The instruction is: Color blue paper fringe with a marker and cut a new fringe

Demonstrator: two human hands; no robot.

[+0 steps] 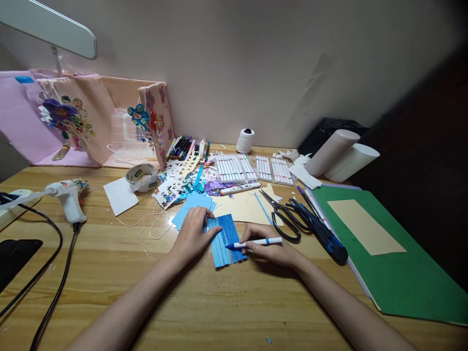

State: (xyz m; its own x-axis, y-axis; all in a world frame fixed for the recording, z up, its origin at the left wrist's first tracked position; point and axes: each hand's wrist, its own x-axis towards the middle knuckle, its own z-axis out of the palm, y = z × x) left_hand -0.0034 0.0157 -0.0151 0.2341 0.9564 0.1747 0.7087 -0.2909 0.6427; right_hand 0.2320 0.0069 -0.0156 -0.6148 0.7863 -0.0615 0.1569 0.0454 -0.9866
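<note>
A piece of blue paper (220, 247) cut into strips lies on the table in front of me. Its right part is coloured darker blue, the left part lighter. My left hand (196, 228) holds it down, thumb stretched across the upper strips and fingers bent over its left edge. In my right hand (266, 246) is a white marker (260, 242) with a blue tip, gripped between thumb and fingers. The tip meets the strips near the middle of the paper. A larger light blue sheet (185, 210) lies partly under my left hand.
Black-handled scissors (282, 214) and a dark utility knife (323, 234) lie right of my right hand. Farther right is a green board (387, 282). Marker sets (234, 168) and paper scraps sit behind. A glue gun (71, 200) with its cord stands left, near a tape roll (142, 177).
</note>
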